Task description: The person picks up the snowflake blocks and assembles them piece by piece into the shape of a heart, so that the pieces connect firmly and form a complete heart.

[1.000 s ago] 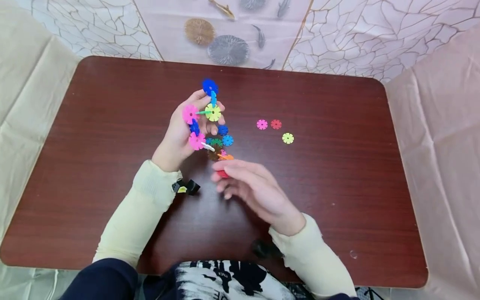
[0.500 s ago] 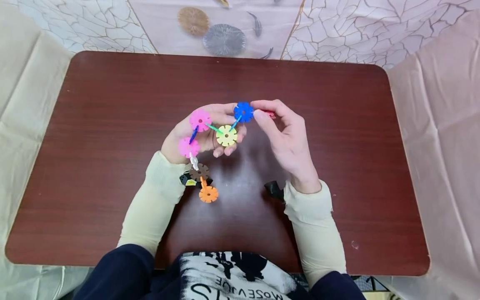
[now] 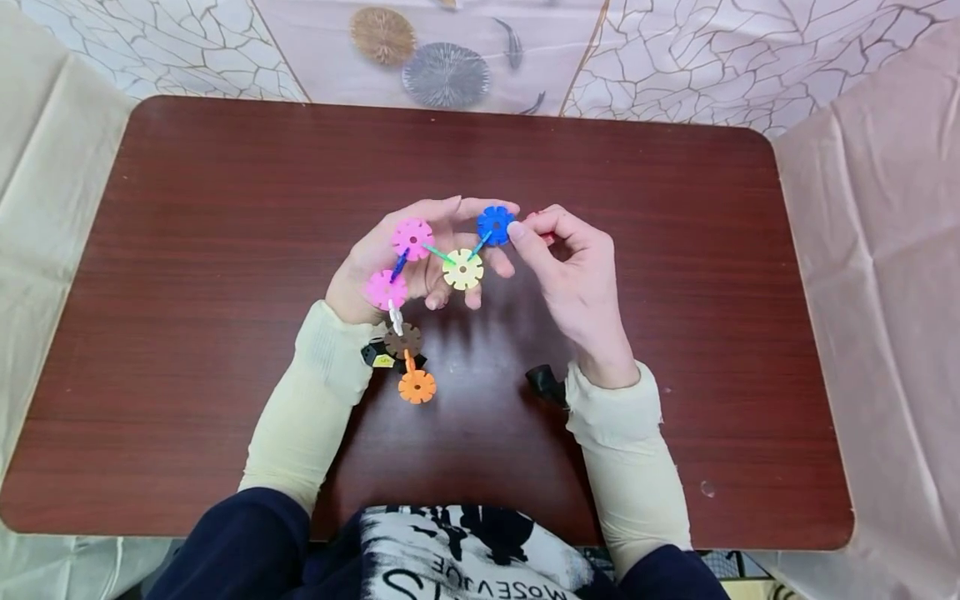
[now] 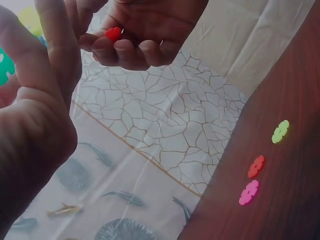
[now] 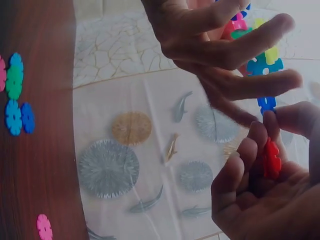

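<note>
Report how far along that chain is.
Done: the chain is joined from orange disc to blue disc. In hand: a red piece in the right hand, near the blue disc. Probably remaining: attaching it, perhaps also the loose discs on the table.

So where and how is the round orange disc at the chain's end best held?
I'd pinch the orange disc across its flat faces at the free rim, coming from the bottom of the head view. Its opposite edge joins the edge-on orange piece leading to the brown disc.
</note>
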`<state>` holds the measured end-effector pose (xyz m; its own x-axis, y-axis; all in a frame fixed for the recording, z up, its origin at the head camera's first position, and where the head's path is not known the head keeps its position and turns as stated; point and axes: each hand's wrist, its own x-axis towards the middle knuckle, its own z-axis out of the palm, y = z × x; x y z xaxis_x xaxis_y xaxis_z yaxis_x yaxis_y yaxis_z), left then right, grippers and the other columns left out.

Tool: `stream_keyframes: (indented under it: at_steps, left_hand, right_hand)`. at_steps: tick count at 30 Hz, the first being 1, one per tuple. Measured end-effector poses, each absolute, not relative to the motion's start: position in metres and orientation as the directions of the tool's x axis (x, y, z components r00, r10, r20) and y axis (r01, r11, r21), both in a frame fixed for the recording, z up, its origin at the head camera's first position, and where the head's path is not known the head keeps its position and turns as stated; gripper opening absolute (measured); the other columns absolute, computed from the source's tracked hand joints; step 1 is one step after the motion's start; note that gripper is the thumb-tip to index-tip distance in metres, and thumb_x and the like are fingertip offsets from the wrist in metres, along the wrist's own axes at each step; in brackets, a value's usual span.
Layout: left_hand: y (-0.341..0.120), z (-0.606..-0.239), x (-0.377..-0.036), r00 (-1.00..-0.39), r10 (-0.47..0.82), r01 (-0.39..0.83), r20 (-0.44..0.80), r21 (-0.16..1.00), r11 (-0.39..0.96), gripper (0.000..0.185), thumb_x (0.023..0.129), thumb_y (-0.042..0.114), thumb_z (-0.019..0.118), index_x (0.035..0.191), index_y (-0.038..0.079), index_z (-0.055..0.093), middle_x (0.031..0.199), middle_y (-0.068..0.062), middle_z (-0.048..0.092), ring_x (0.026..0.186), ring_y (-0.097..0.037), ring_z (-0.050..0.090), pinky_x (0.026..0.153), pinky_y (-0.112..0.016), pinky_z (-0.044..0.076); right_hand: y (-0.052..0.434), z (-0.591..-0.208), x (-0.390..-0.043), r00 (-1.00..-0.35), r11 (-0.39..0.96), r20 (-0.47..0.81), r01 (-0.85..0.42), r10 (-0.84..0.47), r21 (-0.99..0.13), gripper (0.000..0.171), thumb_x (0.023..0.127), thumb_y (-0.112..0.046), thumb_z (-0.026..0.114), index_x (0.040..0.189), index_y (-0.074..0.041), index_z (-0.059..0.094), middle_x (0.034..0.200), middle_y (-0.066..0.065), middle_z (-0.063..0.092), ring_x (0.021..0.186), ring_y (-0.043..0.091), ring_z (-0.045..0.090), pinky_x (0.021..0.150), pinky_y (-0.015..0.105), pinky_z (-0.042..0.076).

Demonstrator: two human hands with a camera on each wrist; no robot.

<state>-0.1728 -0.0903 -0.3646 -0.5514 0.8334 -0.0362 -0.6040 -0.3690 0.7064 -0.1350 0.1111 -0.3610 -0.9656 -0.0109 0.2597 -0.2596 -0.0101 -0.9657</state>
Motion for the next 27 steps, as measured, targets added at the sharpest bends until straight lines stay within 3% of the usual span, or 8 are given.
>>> stream_keyframes:
  at_steps: [3,10,14,16,18,23,27]
  left_hand:
    - [-0.091,-0.366,-0.174,-0.571,0.820,-0.560,-0.048,0.753,-0.346,0.046,0.104,0.028,0.039,0.146,0.008,0.042,0.103,-0.022,0.065,0.067,-0.035,0.065,0.043,-0.024,0.047]
    - [-0.094,-0.367,-0.172,-0.643,0.759,-0.481,-0.100,0.824,-0.299,0.042,0.100,0.025,0.051,0.139,0.010,0.052,0.095,-0.021,0.065,0.065,-0.034,0.067,0.043,-0.026,0.048]
    - [-0.098,-0.367,-0.173,-0.674,0.738,-0.408,-0.043,0.854,-0.322,0.041,0.103,0.021,0.044,0.142,0.013,0.050,0.094,-0.022,0.062,0.065,-0.033,0.066,0.044,-0.030,0.048]
    - [-0.099,-0.367,-0.174,-0.682,0.730,-0.403,-0.028,0.848,-0.344,0.042,0.103,0.021,0.043,0.144,0.016,0.048,0.093,-0.021,0.062,0.065,-0.032,0.066,0.044,-0.031,0.049]
    - [-0.100,-0.366,-0.175,-0.691,0.722,-0.410,-0.024,0.835,-0.366,0.042,0.103,0.020,0.043,0.145,0.016,0.046,0.092,-0.021,0.062,0.065,-0.032,0.066,0.045,-0.032,0.050]
    - [-0.100,-0.365,-0.175,-0.705,0.710,-0.398,0.001,0.828,-0.396,0.041,0.104,0.019,0.043,0.145,0.013,0.046,0.092,-0.020,0.064,0.066,-0.031,0.067,0.047,-0.033,0.051]
    - [-0.102,-0.367,-0.175,-0.705,0.703,-0.301,0.093,0.858,-0.416,0.042,0.103,0.013,0.038,0.145,0.008,0.045,0.094,-0.025,0.062,0.067,-0.033,0.067,0.046,-0.035,0.051]
  right_hand:
    - [0.111,-0.360,-0.134,-0.968,0.025,0.252,-0.252,-0.007,-0.967,0.011,0.087,-0.003,0.070,0.087,0.007,0.067,0.074,0.004,0.054,0.077,0.023,0.049,0.062,0.025,0.041]
    - [0.118,-0.356,-0.131,-0.946,0.146,0.312,-0.322,-0.085,-0.936,0.012,0.094,-0.005,0.062,0.100,0.003,0.069,0.090,0.008,0.062,0.080,0.022,0.056,0.071,0.027,0.048]
    - [0.121,-0.359,-0.132,-0.911,0.138,0.391,-0.407,-0.127,-0.903,0.033,0.095,0.001,0.058,0.128,-0.004,0.059,0.095,0.014,0.064,0.083,0.023,0.063,0.078,0.030,0.054]
    - [0.119,-0.360,-0.131,-0.905,0.129,0.412,-0.424,-0.109,-0.897,0.043,0.092,0.001,0.063,0.133,-0.005,0.055,0.093,0.014,0.067,0.079,0.022,0.065,0.076,0.032,0.056]
    - [0.115,-0.359,-0.129,-0.902,0.134,0.424,-0.431,-0.079,-0.892,0.043,0.088,0.001,0.069,0.129,-0.004,0.057,0.091,0.012,0.071,0.075,0.023,0.068,0.073,0.032,0.057]
    - [0.102,-0.348,-0.121,-0.907,0.198,0.420,-0.410,0.010,-0.890,0.019,0.081,-0.003,0.077,0.098,0.002,0.070,0.090,0.008,0.072,0.077,0.018,0.065,0.069,0.027,0.052]
    - [0.096,-0.336,-0.115,-0.890,0.237,0.455,-0.436,0.030,-0.868,0.016,0.079,-0.001,0.078,0.093,0.005,0.073,0.086,0.012,0.068,0.077,0.017,0.059,0.068,0.029,0.049]
